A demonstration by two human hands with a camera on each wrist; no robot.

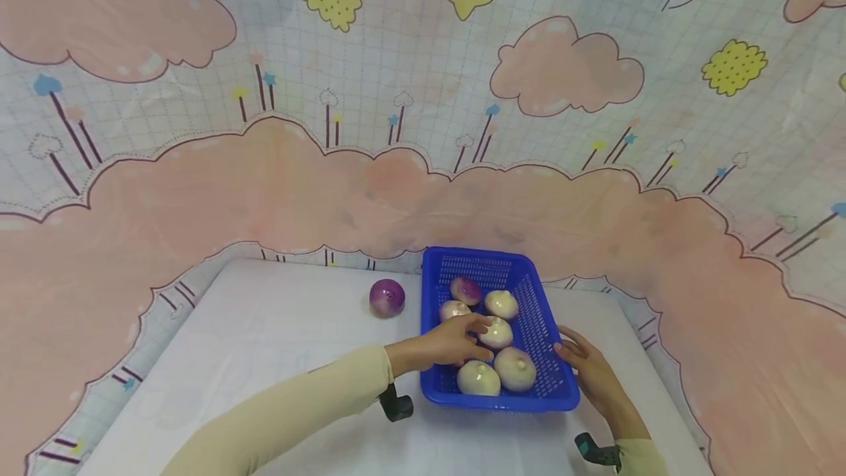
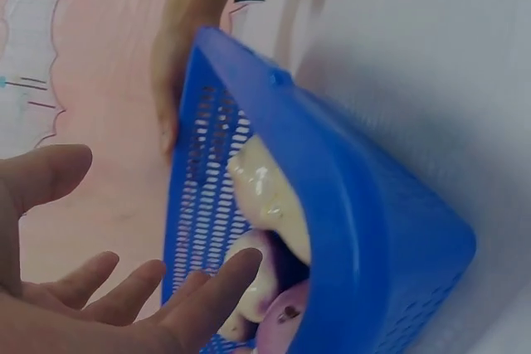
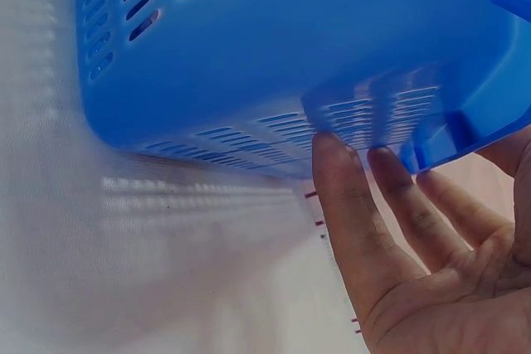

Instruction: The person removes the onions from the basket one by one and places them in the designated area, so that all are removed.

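A blue plastic basket (image 1: 499,404) stands on the white table and holds several onions, pale ones and purplish ones. My left hand (image 1: 452,341) reaches in over the basket's left rim, its fingers spread. The fingertips come right at a pale onion (image 1: 497,333) in the middle, while another pale onion (image 1: 479,379) lies just below the hand. In the left wrist view, nothing sits between the thumb and fingers. My right hand (image 1: 595,373) is at the basket's right side, its extended fingers (image 3: 344,205) touching the outer wall below the rim.
A purple onion (image 1: 386,298) lies on the table (image 1: 297,314) to the left of the basket. Behind the table hangs a cloth backdrop (image 1: 396,197) with clouds and stars. Each wrist carries a small dark camera mount (image 1: 396,404).
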